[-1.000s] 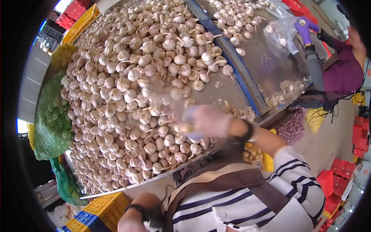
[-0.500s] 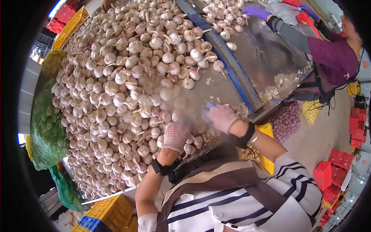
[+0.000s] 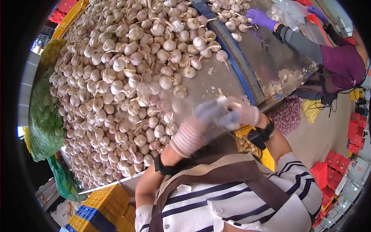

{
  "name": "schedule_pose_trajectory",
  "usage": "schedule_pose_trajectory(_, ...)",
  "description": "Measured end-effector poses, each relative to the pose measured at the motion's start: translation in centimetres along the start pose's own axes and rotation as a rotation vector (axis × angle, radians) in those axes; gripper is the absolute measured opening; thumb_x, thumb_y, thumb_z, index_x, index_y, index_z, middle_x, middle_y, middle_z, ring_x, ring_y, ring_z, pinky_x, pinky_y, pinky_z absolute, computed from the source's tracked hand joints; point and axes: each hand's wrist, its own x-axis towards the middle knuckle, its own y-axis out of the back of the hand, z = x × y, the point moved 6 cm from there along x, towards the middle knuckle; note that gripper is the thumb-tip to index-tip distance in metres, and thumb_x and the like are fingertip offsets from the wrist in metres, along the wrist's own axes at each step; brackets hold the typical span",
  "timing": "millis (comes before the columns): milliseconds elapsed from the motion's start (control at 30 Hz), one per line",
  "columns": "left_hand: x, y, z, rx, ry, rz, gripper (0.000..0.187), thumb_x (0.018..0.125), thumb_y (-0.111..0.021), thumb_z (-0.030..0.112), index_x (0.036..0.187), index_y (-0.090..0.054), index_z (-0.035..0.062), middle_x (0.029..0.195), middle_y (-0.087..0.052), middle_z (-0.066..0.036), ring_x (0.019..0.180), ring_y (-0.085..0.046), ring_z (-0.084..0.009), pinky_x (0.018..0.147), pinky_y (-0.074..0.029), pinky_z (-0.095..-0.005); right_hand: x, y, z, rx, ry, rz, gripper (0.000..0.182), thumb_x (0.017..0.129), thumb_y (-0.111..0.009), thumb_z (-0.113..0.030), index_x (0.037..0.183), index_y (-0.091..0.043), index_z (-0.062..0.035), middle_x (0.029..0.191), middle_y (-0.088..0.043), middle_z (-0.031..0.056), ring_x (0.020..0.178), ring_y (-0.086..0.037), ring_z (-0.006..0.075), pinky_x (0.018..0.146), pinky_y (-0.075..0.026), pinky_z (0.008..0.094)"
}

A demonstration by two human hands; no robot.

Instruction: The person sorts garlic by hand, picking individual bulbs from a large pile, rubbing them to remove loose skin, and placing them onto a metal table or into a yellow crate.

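A large heap of garlic bulbs covers the metal table to my left and in front. My right hand, in a pink striped glove with bluish fingertips, is closed around a garlic bulb whose stem points up. Against its fingers comes my left hand, in a matching glove and smeared by motion. Both hands meet low over the table's near edge. Loose skins lie just beyond my right hand.
A blue-edged metal divider splits the table. Beyond it a co-worker's purple-gloved hand reaches to more garlic. A yellow crate stands below the near edge; a green net sack is at the left and red crates at the right.
My left hand has moved up and right from the heap's edge to my right hand. The hands are now together, with a garlic bulb showing at my right fingers.
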Motion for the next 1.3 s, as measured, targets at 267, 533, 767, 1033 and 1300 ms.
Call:
schedule_pose_trajectory(267,-3.2,2.3,-6.7,0.671,0.317,-0.184,0.034,0.077,-0.069,0.014,0.109,-0.060,0.0065,0.120,-0.055,-0.015,0.098,-0.062,-0.0322,0.080,-0.053,-0.0407,-5.8,2.1,-2.1,-1.225,-0.241,-0.263,0.046,0.076,-0.072,-0.039,0.111,-0.063,-0.0112,0.092,-0.065,0.0144,0.087,-0.063,0.0337,0.076,-0.049,0.0396)
schedule_pose_trajectory(533,-2.7,1.7,-12.3,0.796,0.543,-0.327,0.048,0.072,-0.072,0.025,0.113,-0.053,0.0094,0.093,-0.062,-0.018,0.092,-0.060,-0.0359,0.076,-0.049,-0.0443,13.6,-2.1,-0.8,-1.733,0.171,0.149,0.019,0.081,-0.062,-0.020,0.095,-0.066,-0.0077,0.084,-0.066,0.0111,0.080,-0.067,0.0301,0.068,-0.054,0.0414)
schedule_pose_trajectory(767,-5.0,6.5,-6.5,0.243,0.244,0.297,0.048,0.070,-0.070,0.006,0.115,-0.053,0.0037,0.103,-0.058,-0.012,0.095,-0.057,-0.0213,0.086,-0.046,-0.0320,14.5,-0.4,-0.8,-1.218,-0.073,-0.020,0.046,0.073,-0.071,-0.048,0.089,-0.068,-0.0054,0.089,-0.068,0.0137,0.079,-0.067,0.0270,0.065,-0.054,0.0376)
schedule_pose_trajectory(1033,-3.1,6.2,-3.4,0.503,0.197,0.318,0.068,0.062,-0.085,0.017,0.123,-0.055,0.0074,0.107,-0.056,-0.009,0.098,-0.055,-0.0231,0.088,-0.045,-0.0348,9.4,-3.6,0.9,0.734,-0.153,-0.173,0.072,0.078,-0.061,-0.063,0.122,-0.052,-0.0060,0.117,-0.060,0.0129,0.093,-0.065,0.0235,0.073,-0.059,0.0398)
schedule_pose_trajectory(1300,-6.2,11.2,-7.7,0.406,0.494,0.459,0.043,0.078,-0.071,0.005,0.119,-0.059,0.0067,0.098,-0.062,-0.007,0.082,-0.061,-0.0160,0.076,-0.050,-0.0290,6.2,6.2,-2.9,0.847,0.084,-0.093,0.075,0.067,-0.073,-0.060,0.113,-0.054,-0.0034,0.117,-0.057,0.0169,0.094,-0.064,0.0256,0.061,-0.061,0.0333)
